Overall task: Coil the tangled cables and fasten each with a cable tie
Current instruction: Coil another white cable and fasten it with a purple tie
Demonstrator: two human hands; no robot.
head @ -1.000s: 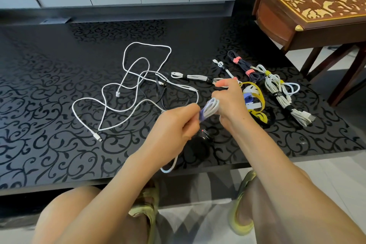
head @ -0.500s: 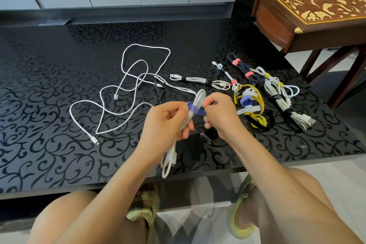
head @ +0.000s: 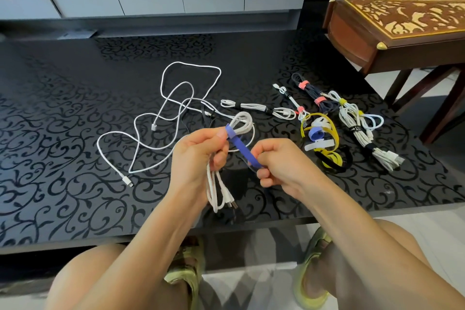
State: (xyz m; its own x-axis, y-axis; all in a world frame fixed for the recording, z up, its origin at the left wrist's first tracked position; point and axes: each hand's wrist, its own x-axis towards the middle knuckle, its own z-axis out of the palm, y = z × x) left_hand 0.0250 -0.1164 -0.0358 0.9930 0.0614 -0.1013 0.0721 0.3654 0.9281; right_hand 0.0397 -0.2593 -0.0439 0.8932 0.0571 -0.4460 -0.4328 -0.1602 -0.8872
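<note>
A black glossy counter (head: pixel 63 133) with a scroll pattern is filling most of the view, and a person is sitting at its near edge with both forearms reaching over it. A carved wooden stringed instrument (head: pixel 402 27) is standing on legs past the counter's right end, and a low white cabinet (head: pixel 151 0) is running along the back wall.

A long loose white cable (head: pixel 186 102) is sprawling in open loops over the middle of the counter, with a thin dark cable (head: pixel 210 118) lying tangled into its right side.

The left hand (head: pixel 198 158) is gripping a folded white cable (head: pixel 241 122) just above the counter's near half; its looped end is sticking up out of the fist and its plug ends are hanging below. The right hand (head: pixel 281 166), just beside it, is pinching the free end of a blue tie (head: pixel 241 150), which is wrapping the bundle below the loop and stretching taut down to the right. The left thumb is pressing on the wrapped part.

Finished bundles are lying on the right side of the counter: a thick white bundle (head: pixel 357 131) with yellow and black ties, a dark bundle (head: pixel 310 93) with pink ties, a white bundle (head: pixel 256 108) with black ties, and a thin white one (head: pixel 289 97) with a pink tie. Between them and the right hand, a small heap of spare ties (head: pixel 324 143) in yellow, blue, white and black is sitting.
</note>
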